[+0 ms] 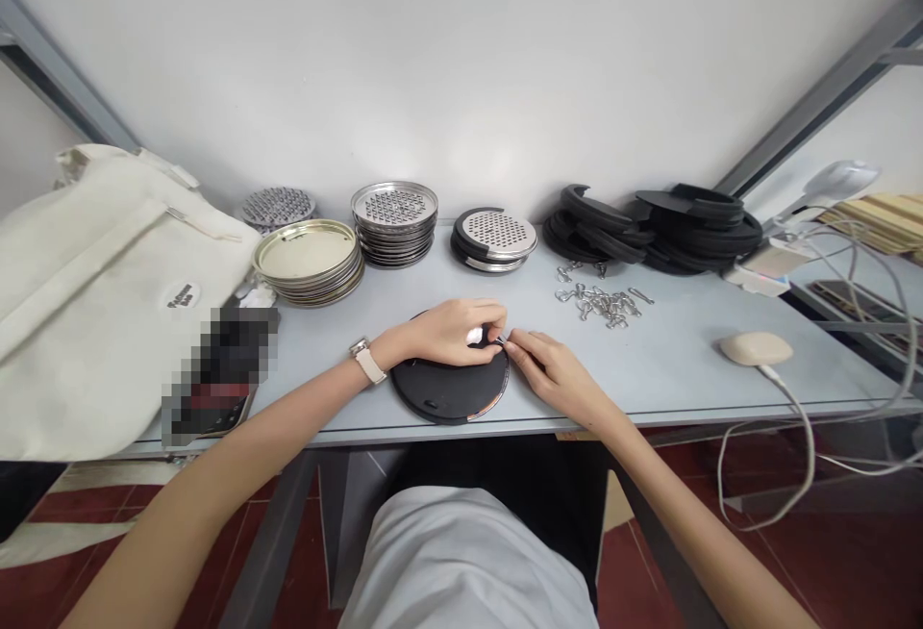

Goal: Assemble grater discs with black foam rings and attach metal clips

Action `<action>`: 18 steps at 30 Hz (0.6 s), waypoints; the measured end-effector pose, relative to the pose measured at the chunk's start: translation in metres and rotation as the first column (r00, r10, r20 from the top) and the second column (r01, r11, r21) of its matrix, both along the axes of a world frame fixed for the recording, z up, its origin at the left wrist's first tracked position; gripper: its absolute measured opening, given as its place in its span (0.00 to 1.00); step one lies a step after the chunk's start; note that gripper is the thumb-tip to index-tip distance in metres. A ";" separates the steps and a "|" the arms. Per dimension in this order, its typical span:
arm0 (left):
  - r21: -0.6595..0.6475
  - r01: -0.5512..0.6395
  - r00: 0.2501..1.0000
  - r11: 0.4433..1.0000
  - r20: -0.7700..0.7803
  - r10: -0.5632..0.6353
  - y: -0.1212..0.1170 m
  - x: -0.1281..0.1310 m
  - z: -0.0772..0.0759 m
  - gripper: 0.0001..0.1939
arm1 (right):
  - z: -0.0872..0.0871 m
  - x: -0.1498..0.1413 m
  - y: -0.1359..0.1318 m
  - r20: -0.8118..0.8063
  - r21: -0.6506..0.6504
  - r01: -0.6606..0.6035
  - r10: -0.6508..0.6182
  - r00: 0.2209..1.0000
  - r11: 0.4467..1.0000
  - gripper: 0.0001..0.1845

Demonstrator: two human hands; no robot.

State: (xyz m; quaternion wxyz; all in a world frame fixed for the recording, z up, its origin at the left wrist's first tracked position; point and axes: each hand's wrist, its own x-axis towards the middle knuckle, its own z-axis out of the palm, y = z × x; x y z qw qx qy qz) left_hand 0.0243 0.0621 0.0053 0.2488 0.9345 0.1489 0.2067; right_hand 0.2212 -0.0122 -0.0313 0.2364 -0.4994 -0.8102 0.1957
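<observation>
A round black disc [447,387] lies flat near the table's front edge, with a coppery strip showing along its lower right rim. Over its upper part rests my left hand [458,333], a watch on the wrist, its thumb and fingers pinched at a small shiny metal piece [499,341] by the rim. From the other side, my right hand [542,367] pinches at the same piece with its fingertips. Fingers hide most of that piece, so its kind is unclear. Something white shows under my left hand. Loose wire clips [602,305] lie in a pile farther right.
Along the wall stand gold-coloured lids [309,254], metal grater discs [394,206], a grater disc with a black rim [497,233] and black rings [692,225]. A cream bag [108,302] stands left; a white case [756,348] with a cable lies right.
</observation>
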 end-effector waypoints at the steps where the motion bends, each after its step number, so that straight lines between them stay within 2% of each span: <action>1: -0.002 -0.001 1.000 1.000 -0.002 0.001 0.000 0.000 0.000 0.05 | 0.000 0.000 0.000 0.002 0.001 0.000 0.000 1.000 1.000 0.15; 18: -0.027 0.010 1.000 1.000 -0.006 -0.010 0.001 0.001 -0.001 0.04 | 0.003 -0.002 -0.003 -0.003 0.020 0.013 -0.013 1.000 1.000 0.16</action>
